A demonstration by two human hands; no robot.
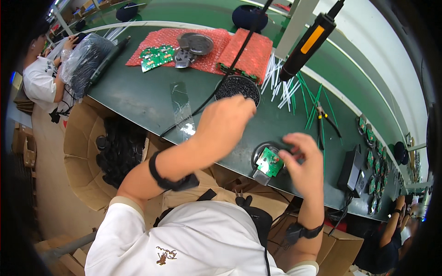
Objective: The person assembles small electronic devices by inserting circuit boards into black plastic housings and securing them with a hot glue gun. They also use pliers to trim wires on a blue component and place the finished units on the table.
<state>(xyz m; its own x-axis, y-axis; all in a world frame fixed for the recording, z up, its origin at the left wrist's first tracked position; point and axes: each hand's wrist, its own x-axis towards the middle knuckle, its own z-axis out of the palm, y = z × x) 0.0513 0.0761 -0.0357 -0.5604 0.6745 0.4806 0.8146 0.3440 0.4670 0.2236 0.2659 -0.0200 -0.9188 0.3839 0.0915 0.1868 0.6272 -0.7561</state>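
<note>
My left hand (224, 120) reaches to the near edge of a round bowl (220, 98) filled with small black parts (237, 86), too small to name. Its fingers are pinched together, and whatever they grip is hidden. Near the table's front edge lies a round black housing (256, 156) with a green circuit board (269, 162) sitting in it. Just right of the board, my right hand (305, 161) hovers with thumb and fingers apart and nothing visible between them.
A black electric screwdriver (309, 46) hangs above the table. Behind are red bubble wrap (156, 39), another green board (157, 57), white strips (285, 87) and yellow-handled cutters (320, 117). A black power box (352, 170) stands right; a carton of black parts (83, 170) stands left. Co-workers sit nearby.
</note>
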